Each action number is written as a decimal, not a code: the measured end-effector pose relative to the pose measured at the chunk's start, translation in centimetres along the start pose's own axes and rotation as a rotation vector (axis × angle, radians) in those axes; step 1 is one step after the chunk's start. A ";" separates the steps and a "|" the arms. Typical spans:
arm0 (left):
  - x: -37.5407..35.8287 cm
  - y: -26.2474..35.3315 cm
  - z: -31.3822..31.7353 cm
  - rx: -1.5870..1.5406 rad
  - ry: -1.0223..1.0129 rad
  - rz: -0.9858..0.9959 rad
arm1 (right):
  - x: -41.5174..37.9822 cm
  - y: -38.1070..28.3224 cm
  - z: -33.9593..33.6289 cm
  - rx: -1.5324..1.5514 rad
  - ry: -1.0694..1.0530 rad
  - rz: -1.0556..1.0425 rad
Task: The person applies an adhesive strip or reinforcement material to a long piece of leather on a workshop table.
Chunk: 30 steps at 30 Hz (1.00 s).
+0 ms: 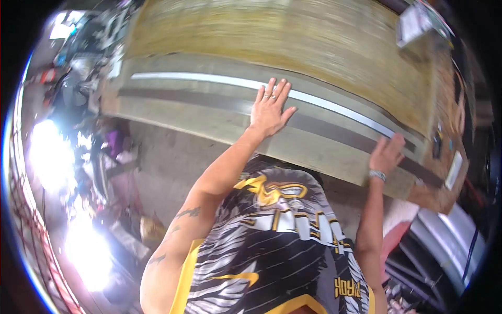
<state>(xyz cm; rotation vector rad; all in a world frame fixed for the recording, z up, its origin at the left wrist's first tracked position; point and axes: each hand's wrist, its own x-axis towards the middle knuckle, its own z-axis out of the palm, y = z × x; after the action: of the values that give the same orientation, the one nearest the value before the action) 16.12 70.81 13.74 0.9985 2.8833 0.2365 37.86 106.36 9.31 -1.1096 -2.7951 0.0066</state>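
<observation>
A: One white strip (334, 107) lies lengthwise on the counter (178, 114), one dark band (198, 101) running alongside!
B: And the hands?
A: Two! Left hand (269, 111), fingers spread, fingertips at the strip's middle; right hand (387, 153) by its right end, grip too blurred to tell.
B: Containers?
A: One boxy object (414, 26), far right corner, contents unreadable!
</observation>
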 end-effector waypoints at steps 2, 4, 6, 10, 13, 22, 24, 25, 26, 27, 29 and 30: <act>-0.3 -3.4 -0.2 0.009 0.041 -0.093 | 0.2 0.2 1.3 -0.008 0.039 -0.008; -0.7 -7.7 -0.7 0.049 0.069 -0.204 | 0.2 0.5 0.9 -0.001 0.057 -0.001; -1.0 -12.2 -1.2 0.070 0.118 -0.305 | 0.2 1.2 1.2 0.004 0.052 -0.012; -1.7 -21.9 -2.5 0.092 0.157 -0.474 | 0.5 1.9 1.5 -0.026 0.030 -0.008; -2.3 -29.1 -3.6 0.143 0.168 -0.562 | 1.0 3.3 2.2 -0.062 -0.012 -0.009; -4.0 -51.8 -6.0 0.244 0.149 -0.686 | 2.4 2.8 -0.3 -0.078 -0.249 0.128; -4.3 -56.3 -6.3 0.216 0.174 -0.729 | 2.8 2.2 -1.0 -0.088 -0.297 0.182; -4.3 -57.8 -7.0 0.198 0.181 -0.761 | 3.0 2.2 -1.2 -0.092 -0.319 0.198; -4.5 -59.1 -7.6 0.176 0.178 -0.789 | 3.2 2.2 -1.2 -0.092 -0.342 0.209; -4.8 -60.6 -8.4 0.159 0.177 -0.820 | 3.6 3.0 -1.0 -0.089 -0.372 0.218; -5.9 -65.7 -8.8 0.136 0.171 -0.902 | 3.4 3.4 0.2 -0.028 -0.187 0.334; -6.1 -66.8 -8.6 0.120 0.163 -0.943 | 3.2 3.7 0.4 -0.005 -0.093 0.392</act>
<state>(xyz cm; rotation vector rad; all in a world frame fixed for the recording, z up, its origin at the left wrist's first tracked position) -20.80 14.20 10.87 -0.4510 3.1524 0.0680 38.01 111.22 9.09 -1.6780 -2.6037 0.0926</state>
